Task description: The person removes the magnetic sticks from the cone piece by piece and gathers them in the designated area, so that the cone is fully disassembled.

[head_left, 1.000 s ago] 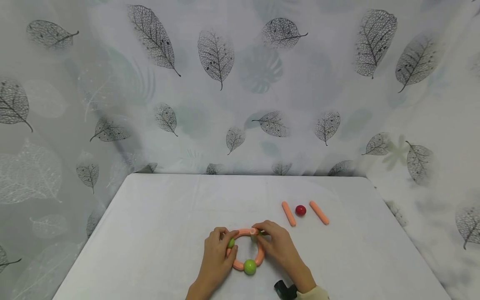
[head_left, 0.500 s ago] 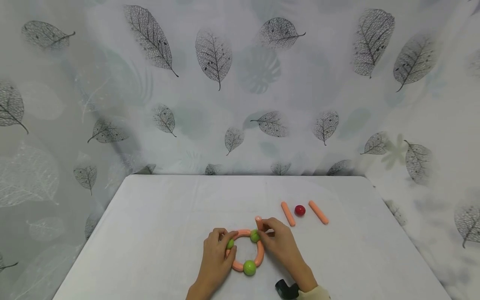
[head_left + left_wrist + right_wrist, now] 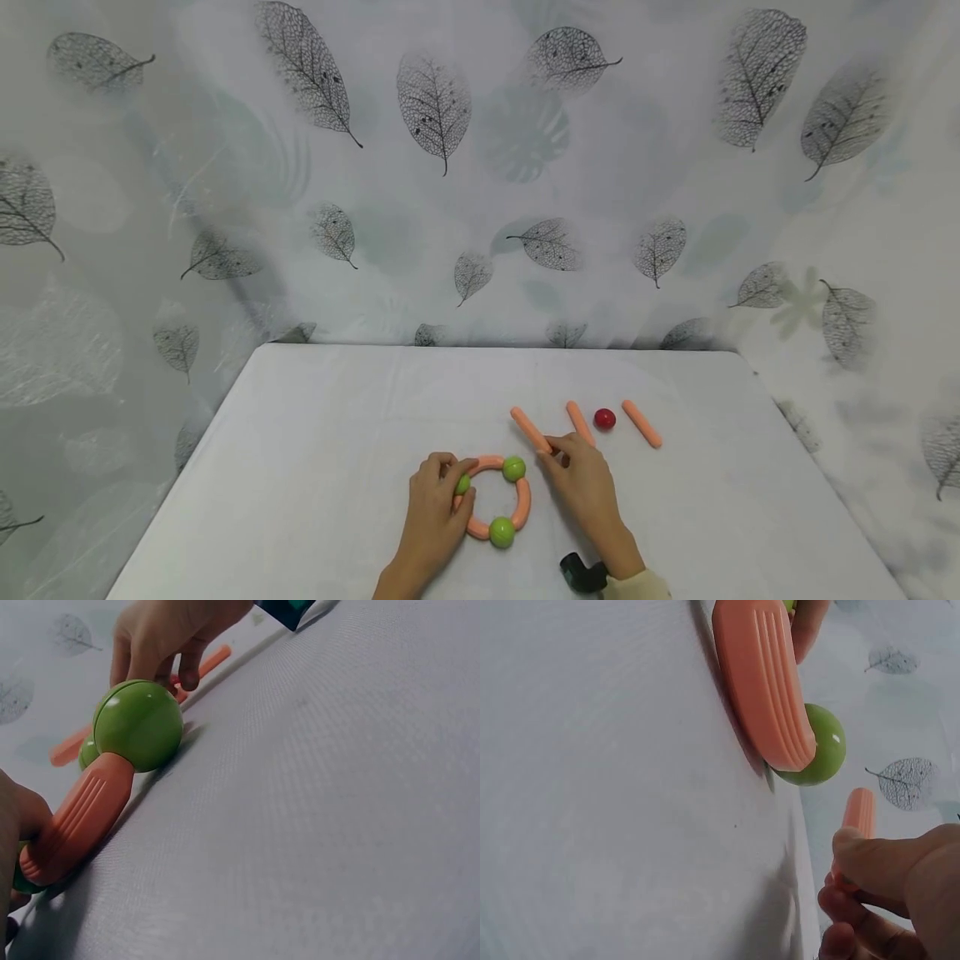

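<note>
A ring (image 3: 522,504) of curved orange pieces and three green balls lies on the white table (image 3: 315,433). My left hand (image 3: 459,487) grips the ring at its left green ball (image 3: 462,483). My right hand (image 3: 551,446) pinches the near end of a straight orange stick (image 3: 528,427), just right of the ring's top green ball (image 3: 513,468). In the left wrist view a green ball (image 3: 139,724) joins an orange piece (image 3: 79,817). The right wrist view has my fingers (image 3: 885,870) on the stick (image 3: 855,814), beside a curved piece (image 3: 761,682) and a green ball (image 3: 821,750).
Two more orange sticks (image 3: 579,421) (image 3: 641,435) lie at the right with a small red ball (image 3: 604,418) between them. A leaf-print curtain (image 3: 480,167) hangs behind and beside the table. A black wrist device (image 3: 581,575) sits at my right wrist.
My right hand has taken a straight orange stick away from the ring's top green ball and carried it up and right, toward the loose sticks. The left hand has stayed on the ring.
</note>
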Demonstrator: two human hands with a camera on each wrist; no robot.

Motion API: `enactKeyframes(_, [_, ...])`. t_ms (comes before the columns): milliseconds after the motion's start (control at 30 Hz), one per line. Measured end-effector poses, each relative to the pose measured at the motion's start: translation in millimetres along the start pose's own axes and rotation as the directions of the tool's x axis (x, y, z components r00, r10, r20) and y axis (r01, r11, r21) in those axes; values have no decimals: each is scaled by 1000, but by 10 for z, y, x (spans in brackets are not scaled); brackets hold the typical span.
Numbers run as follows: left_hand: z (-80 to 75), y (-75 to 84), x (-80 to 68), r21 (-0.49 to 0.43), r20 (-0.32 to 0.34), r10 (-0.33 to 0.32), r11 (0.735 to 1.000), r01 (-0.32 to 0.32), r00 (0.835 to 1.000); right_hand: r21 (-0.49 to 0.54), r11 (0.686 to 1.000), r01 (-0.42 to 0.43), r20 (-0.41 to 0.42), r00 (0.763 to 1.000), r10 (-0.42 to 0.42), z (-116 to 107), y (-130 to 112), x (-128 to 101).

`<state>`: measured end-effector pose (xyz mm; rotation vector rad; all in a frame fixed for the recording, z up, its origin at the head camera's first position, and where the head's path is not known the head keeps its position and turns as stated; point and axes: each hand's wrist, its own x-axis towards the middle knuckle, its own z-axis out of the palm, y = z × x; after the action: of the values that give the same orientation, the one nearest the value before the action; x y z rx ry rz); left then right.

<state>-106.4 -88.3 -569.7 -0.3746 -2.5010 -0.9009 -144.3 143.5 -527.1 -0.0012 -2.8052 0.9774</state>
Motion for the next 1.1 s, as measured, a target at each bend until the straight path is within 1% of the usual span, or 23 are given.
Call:
enactKeyframes(167, [-10, -4, -12, -11, 12, -12, 1000, 12, 1000, -17, 998, -63, 10, 998, 63, 1, 42, 18])
enactKeyframes(400, [-22, -21, 15, 0, 20, -11, 1000, 11, 1000, -33, 992, -120, -32, 992, 119, 6, 75, 66])
enactKeyframes(500, [-23, -28, 16, -8, 24, -29, 1000, 29, 999, -29, 989, -146, -34, 989, 145, -16, 73, 73])
enactKeyframes(667, [-10, -30, 27, -20, 22, -34, 999, 35, 999, -2, 982, -187, -50, 981, 187, -60, 96, 93])
enactKeyframes(767, [1, -25, 44, -25, 24, -32, 999, 33, 999, 16, 980, -197, -66, 978, 198, -79, 134, 109])
enactKeyframes(967, [0, -4, 13, -22, 59, -73, 997, 74, 996, 17, 980, -200, -69, 977, 200, -84, 202, 91])
enactKeyframes(1033, [-5, -1, 9, -25, 65, -70, 997, 72, 995, 13, 980, -197, -79, 977, 198, -85, 204, 81])
enactKeyframes(1100, [-11, 1, 20, -25, 57, -51, 998, 52, 997, 13, 981, -194, -92, 977, 195, -84, 199, 81])
